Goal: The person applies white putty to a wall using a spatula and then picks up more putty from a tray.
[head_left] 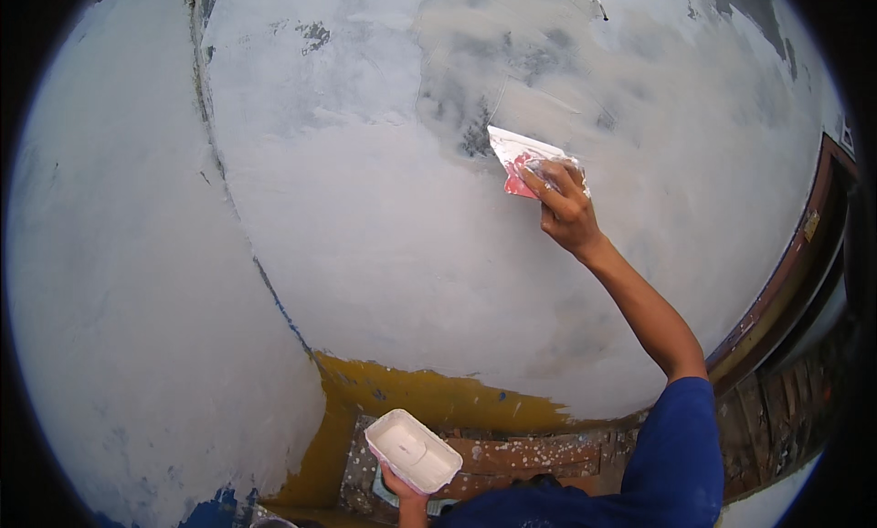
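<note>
One plastered wall [384, 217] fills your view, grey wet patch upper middle. One white tray [413, 450] of putty sits low centre, your left hand [402, 485] gripping it from beneath. One red-and-white scraper [519, 161] lies flat on wall, your right hand [565, 208] raised, arm outstretched, fingers pressed together on blade.

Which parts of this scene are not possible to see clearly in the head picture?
- Left hand: mostly hidden under the white tray it holds up.
- Scraper: its handle is covered by the right hand.
- How deep the putty lies in the tray: too small to tell.
- Wooden frame at right: bent and cut off by the dark lens rim.
</note>
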{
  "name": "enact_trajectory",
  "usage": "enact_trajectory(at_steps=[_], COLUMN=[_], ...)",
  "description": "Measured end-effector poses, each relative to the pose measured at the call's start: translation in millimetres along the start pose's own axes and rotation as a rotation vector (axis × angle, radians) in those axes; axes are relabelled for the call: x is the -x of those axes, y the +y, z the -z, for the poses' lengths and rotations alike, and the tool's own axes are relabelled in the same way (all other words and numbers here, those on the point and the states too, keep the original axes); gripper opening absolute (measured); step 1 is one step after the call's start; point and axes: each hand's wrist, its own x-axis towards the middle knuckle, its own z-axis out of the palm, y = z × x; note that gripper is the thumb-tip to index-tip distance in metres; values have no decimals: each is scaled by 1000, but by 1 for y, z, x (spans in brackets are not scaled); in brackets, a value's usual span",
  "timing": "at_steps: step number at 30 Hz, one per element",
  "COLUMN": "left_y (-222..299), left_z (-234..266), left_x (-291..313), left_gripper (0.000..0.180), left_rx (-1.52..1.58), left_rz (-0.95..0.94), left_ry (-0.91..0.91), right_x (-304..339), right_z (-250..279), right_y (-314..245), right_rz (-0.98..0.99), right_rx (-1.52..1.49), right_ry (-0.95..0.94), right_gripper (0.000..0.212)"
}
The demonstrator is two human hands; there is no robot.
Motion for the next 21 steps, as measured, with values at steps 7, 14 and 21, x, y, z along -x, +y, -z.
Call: enact_trajectory(at_steps=[7, 14, 21], left_y=[-5, -12, -8], left_z=[-9, -11, -14], left_x=[7, 4, 5], left_gripper=[68, 69, 68], left_rx=[25, -12, -34], left_rz=[2, 47, 18], left_ry=[40, 12, 37], right_x=[-74, 38, 4], right_z=[64, -20, -9], right_y=[102, -13, -10], right_rz=[-147, -79, -66], right_rx=[272, 153, 114], right_ry=[200, -181, 11], right_gripper=[57, 59, 67])
